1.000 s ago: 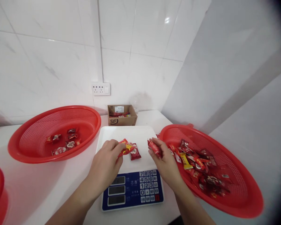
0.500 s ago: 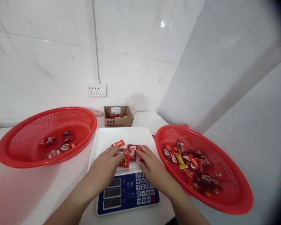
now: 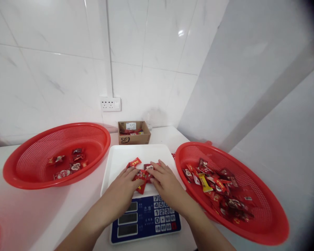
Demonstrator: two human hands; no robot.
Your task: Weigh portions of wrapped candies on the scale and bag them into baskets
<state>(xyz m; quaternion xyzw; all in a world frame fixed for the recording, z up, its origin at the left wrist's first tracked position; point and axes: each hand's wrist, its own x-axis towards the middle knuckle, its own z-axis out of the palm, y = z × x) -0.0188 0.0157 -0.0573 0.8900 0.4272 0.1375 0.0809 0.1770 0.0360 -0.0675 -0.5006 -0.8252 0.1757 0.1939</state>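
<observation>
Head view: my left hand (image 3: 121,188) and right hand (image 3: 169,182) both low over wrapped sweets on the white scale pan (image 3: 120,156). Left fingers close together, curled down on packets, thumb apart; can't tell if they pinch anything. Right fingers fanned out, laid over packets.

Small red packet (image 3: 135,162) just beyond left fingertips: flat, long axis slanting, right end farther from me. Maroon packet (image 3: 148,167) under right fingertips, pale print showing; most is covered, so can't tell its long axis. Red-and-yellow packet (image 3: 141,188) by left thumb, between the hands, tilted, partly hidden.

Nearer me than the fingers: blue panel (image 3: 147,220), keys at top right blocked by my right hand. Right of right fingers: red basket (image 3: 268,237) heaped with sweets, yellow packet (image 3: 204,183) on its near-left side. Left of left fingers, well apart: second red basket (image 3: 23,182), few sweets. Straight past fingertips, behind pan: cardboard box (image 3: 137,140) with packets inside.
</observation>
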